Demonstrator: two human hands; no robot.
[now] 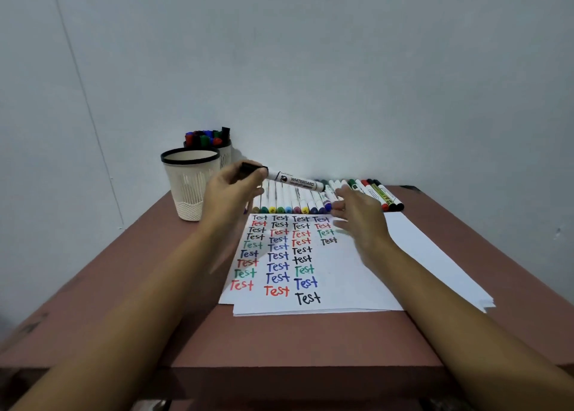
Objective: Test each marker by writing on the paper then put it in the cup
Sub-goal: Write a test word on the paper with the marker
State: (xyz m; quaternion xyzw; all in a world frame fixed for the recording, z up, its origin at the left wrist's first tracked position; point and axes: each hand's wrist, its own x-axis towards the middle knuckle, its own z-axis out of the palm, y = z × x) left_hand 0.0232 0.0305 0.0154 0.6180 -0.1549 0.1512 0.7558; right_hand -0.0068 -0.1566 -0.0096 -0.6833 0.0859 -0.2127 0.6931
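a: what's at the far left?
b: a cream front cup (189, 190) with a black rim, standing on the worktop (279, 339). just behind it is a back cup (226, 157) packed with capped markers.
a: and the left hand?
b: the left hand (230, 193) is raised beside the front cup, fingers grasping a whiteboard marker (295, 181) by its black cap end. the barrel is level in the air, pointing right, above the row of markers (289, 201) lying along the paper's far edge.
a: the paper?
b: the paper (357, 274) lies mid-worktop, with columns of "test" in black, red, green and blue.
a: right hand?
b: the right hand (362, 218) hovers over the paper's top right, blurred, fingers released and spread, holding nothing.
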